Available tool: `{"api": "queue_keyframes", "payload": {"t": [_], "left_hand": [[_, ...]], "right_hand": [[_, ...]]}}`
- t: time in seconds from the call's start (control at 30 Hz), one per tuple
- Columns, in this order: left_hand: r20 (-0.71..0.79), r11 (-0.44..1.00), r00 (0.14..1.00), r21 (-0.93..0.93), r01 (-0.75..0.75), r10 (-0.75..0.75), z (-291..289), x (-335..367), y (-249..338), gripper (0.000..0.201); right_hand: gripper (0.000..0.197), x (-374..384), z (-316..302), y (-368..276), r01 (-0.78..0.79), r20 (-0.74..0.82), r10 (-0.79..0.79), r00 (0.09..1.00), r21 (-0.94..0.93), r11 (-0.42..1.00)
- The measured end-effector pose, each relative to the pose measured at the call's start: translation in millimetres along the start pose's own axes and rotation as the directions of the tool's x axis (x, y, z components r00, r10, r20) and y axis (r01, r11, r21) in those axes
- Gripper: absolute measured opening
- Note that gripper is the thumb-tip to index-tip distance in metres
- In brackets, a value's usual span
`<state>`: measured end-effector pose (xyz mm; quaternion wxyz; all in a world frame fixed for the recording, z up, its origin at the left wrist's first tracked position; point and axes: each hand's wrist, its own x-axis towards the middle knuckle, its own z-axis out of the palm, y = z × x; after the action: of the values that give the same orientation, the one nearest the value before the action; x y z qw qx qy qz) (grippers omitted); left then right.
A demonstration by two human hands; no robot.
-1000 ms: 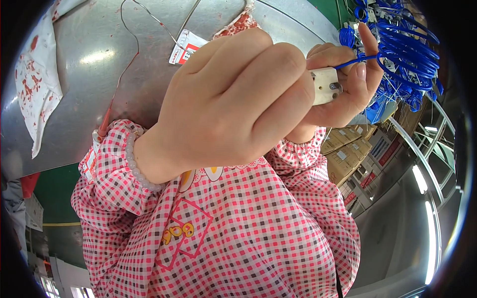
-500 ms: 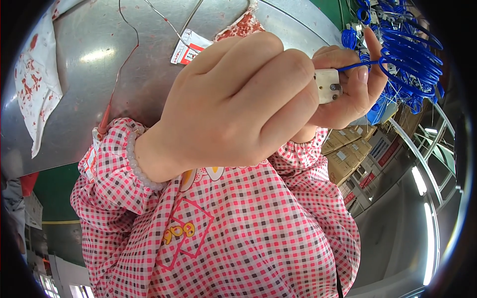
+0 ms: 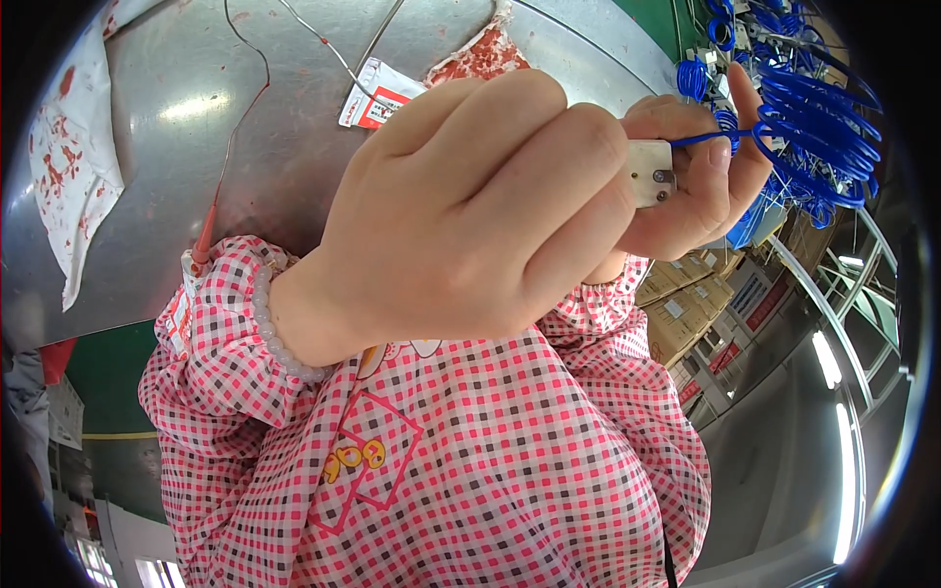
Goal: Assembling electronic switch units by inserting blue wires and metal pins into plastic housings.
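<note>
My left hand (image 3: 470, 211) fills the middle of the view as a closed fist, its back toward me and its fingertips hidden. Its knuckles overlap the left side of a small off-white block (image 3: 649, 162) with metal screws. What those fingers hold is out of sight. Farther right, my right hand (image 3: 701, 186) pinches the block, with one finger raised. A blue cable (image 3: 701, 139) runs from the block past these fingers toward a loose blue coil (image 3: 818, 127) just right of the hand.
A metal table (image 3: 176, 176) bears a white-and-red packet (image 3: 380, 96), a red-mottled cloth (image 3: 485, 54) and a stained white cloth (image 3: 83, 157). A thin lead with a red end (image 3: 204, 235) reaches my left sleeve. Cardboard boxes (image 3: 686, 304) stand at right, below more blue coils (image 3: 692, 78).
Both hands have shifted slightly right and down, taking the block along. The blue coil has also moved a little right. The grip looks the same.
</note>
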<state>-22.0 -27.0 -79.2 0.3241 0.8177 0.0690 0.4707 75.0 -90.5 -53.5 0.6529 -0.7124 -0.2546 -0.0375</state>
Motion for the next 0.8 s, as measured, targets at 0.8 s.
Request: {"api": "queue_keyframes", "payload": {"t": [0.8], "left_hand": [[-0.075,0.981,0.997,-0.189,-0.039,0.025,4,1,-11,0.027]], "right_hand": [[0.042,-1,-7,2,0.009,0.087,-0.011,0.996,0.028,1.0]]}}
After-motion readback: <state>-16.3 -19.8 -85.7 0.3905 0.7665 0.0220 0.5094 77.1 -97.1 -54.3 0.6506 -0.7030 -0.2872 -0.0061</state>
